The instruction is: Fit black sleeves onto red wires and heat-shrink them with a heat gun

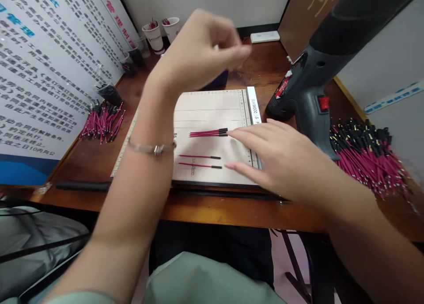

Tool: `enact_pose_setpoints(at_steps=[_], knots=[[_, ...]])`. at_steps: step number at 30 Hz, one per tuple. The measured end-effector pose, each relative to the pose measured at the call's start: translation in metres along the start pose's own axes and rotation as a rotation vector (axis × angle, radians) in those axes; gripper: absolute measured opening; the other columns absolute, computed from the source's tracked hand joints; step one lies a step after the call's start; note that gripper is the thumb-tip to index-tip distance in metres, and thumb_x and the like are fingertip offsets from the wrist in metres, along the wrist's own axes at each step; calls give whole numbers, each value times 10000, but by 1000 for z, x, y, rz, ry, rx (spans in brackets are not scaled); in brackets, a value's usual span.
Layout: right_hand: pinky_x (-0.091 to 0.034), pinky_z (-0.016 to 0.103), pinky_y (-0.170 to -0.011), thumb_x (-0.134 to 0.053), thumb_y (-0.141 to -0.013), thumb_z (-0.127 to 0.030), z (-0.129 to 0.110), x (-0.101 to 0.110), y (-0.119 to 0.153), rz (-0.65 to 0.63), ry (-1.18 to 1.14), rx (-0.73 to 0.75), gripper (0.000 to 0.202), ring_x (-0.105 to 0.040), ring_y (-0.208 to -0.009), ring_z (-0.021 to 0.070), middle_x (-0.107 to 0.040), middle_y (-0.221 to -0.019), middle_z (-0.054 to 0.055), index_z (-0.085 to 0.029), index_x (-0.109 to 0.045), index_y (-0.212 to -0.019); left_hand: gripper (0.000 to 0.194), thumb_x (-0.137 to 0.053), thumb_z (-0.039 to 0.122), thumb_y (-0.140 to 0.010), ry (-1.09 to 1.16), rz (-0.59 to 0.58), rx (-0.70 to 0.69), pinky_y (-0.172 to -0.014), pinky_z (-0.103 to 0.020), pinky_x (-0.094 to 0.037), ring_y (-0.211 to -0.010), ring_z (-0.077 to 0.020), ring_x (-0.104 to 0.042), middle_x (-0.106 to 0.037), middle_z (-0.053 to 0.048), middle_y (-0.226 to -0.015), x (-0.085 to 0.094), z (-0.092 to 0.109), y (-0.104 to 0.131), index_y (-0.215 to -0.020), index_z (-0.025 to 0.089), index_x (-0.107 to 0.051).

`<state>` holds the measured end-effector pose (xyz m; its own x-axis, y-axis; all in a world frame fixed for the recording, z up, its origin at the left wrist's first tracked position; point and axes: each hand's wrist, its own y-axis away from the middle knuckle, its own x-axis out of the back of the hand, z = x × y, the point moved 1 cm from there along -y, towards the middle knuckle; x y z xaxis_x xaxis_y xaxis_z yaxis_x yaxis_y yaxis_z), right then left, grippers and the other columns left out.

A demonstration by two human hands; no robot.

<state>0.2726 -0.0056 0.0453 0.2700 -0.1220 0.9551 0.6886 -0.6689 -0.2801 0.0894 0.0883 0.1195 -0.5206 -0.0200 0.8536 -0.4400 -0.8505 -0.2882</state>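
Observation:
My left hand [207, 50] is raised over the back of the paper cutter, above a dark blue container [220, 79] that it partly covers. Its fingers are curled in with the thumb across; what they hold, if anything, is hidden. My right hand [278, 158] hovers flat at the cutter's right side, thumb and fingers apart. Its fingertips reach the black ends of a small bundle of magenta wires [207, 133]; I cannot tell whether they touch. Two single magenta wires with black sleeves [198, 157] lie nearer the front on the cutter's gridded board [212, 105].
A dark heat gun [308, 92] stands at the right beside a large pile of magenta wires [364, 156]. A smaller wire pile [102, 122] lies at the left near a dark cup [110, 93]. Paper cups [154, 36] and a white power strip [265, 37] sit at the back.

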Motion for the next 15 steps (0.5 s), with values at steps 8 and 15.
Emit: enact_pose_setpoints(at_steps=[8, 15], knots=[[-518, 350, -745, -521, -990, -489, 38, 0, -16, -26, -60, 134, 427, -699, -859, 222, -755, -954, 83, -151, -713, -1166, 493, -474, 494, -945, 14, -164, -413, -763, -334, -433, -790, -147, -620, -590, 6, -713, -35, -20, -47, -754, 91, -684], [-450, 312, -694, -541, -969, -556, 35, -10, -2, 74, -118, 354, 457, -589, -742, 161, -699, -830, 58, -156, -726, -1088, 249, -575, 329, -903, 199, -360, -441, -732, -284, -452, -669, -135, -574, -719, -26, -719, -40, -31, 44, -725, 203, -695]])
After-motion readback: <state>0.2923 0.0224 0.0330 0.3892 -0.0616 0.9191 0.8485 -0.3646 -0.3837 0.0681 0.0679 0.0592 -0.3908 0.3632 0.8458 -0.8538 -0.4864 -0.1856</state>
